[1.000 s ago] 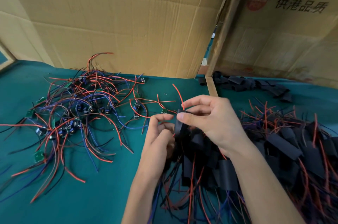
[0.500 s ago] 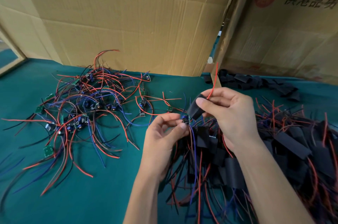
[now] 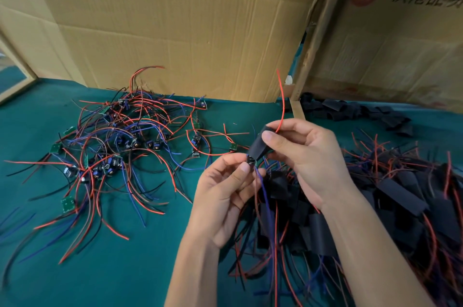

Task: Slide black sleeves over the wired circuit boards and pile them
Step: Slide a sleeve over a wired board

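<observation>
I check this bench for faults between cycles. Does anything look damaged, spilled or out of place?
Nothing stands out. The left hand pinches a circuit board while the right hand holds a black sleeve part-way over it; a red wire exits the sleeve's top.

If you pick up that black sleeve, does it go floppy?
Probably a bit floppy: the black sleeve looks thin and flattened where the right hand pinches it. Likely very light, since fingertips alone hold it. The red wire poking out bends easily.

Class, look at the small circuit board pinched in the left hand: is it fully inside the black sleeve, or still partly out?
Partly out. The board's end shows below the black sleeve, pinched by the left hand; the right hand holds the sleeve.
</observation>
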### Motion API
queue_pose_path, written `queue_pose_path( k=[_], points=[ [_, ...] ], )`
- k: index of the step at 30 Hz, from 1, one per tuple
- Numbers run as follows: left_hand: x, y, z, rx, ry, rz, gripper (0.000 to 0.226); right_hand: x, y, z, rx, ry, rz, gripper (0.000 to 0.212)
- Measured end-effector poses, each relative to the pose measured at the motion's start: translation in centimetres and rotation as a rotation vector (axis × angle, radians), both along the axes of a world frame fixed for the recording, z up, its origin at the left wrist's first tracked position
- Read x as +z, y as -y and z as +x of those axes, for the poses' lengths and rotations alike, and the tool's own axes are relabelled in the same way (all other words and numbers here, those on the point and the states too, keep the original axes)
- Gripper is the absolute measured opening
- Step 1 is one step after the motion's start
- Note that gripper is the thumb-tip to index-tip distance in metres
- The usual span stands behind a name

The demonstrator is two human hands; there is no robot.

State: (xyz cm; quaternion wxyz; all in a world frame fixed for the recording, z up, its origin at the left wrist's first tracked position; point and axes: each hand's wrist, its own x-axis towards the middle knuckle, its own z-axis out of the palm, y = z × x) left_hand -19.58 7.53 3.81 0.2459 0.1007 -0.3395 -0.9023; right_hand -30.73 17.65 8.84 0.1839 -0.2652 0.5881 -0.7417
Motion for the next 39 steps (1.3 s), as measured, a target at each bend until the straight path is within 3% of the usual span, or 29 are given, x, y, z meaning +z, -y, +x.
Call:
queue_pose_path(
  k=[6, 14, 18, 20, 22, 24, 26, 28, 30, 33, 36, 39],
  points=[
    [-0.3, 0.0, -0.2, -0.004, 0.005, 0.091, 0.016, 0.3, -0.1, 0.4, 0.092, 0.038, 0.059, 0.022],
    [-0.6, 0.1, -0.4, 0.153, 0.071, -0.2, 0.017, 0.4, 1.4, 2.1, 0.074, 0.103, 0.139, 0.01],
    [-0.4, 0.5, 0.0, 0.036, 0.037, -0.195, 0.02, 1.4, 0.5, 1.2, -0.053, 0.196, 0.126, 0.018],
    [-0.6, 0.7, -0.3, 0.125, 0.116, -0.207, 0.018, 2.3, -1.0, 0.2, -0.06, 0.173, 0.187, 0.022],
    [-1.1, 0.9, -0.6, 0.316, 0.243, -0.336, 0.016, 3.5, -3.2, -0.8, 0.0, 0.103, 0.325, 0.019],
    [-1.6, 1.0, -0.8, 0.444, 0.381, -0.59, 0.022, 4.3, -5.4, -1.5, 0.007, -0.044, 0.565, 0.017],
    [-1.8, 0.6, -0.7, 0.427, 0.449, -0.796, 0.018, 4.8, -7.3, -2.4, -0.18, -0.257, 0.762, 0.021],
    [-1.9, 0.0, -1.0, 0.324, 0.467, -0.967, 0.02, 5.6, -8.3, -2.8, -0.36, -0.412, 0.764, 0.029],
    [-1.7, -0.7, -1.4, 0.23, 0.429, -1.06, 0.024, 6.4, -7.9, -2.0, -0.385, -0.479, 0.678, 0.023],
    [-1.4, -1.3, -1.6, 0.177, 0.389, -1.069, 0.028, 6.6, -3.0, 1.2, -0.217, -0.649, 0.695, 0.032],
    [-1.2, -1.1, -1.3, 0.198, 0.364, -0.959, 0.028, 5.1, 4.3, 2.1, 0.027, -0.879, 0.782, 0.017],
    [-1.0, -0.6, -1.2, 0.285, 0.413, -0.865, 0.03, 3.0, 10.2, -0.4, 0.155, -0.917, 1.109, 0.027]
  ],
)
